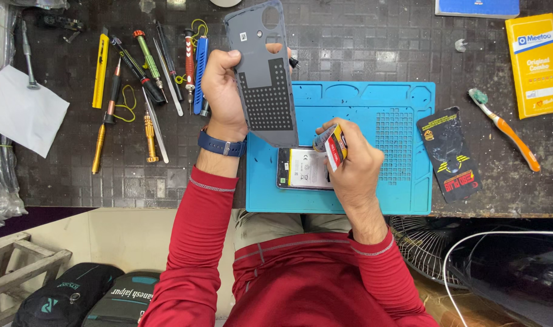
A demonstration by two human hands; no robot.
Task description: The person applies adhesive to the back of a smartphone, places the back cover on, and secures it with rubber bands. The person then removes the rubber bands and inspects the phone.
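Cover (265,79) above mat (409,181) edge, left hand (223,91).

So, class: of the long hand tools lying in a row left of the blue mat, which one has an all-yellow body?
The flat yellow tool at the row's far left; its neighbours are black, green, gold, red or blue.

One head-worn view, looking steeply down from above the person's chest onto the dark workbench (361,54). It faces the far bench edge, close enough that the blue mat (403,181) sits centre frame, with red sleeves and floor clutter along the bottom.
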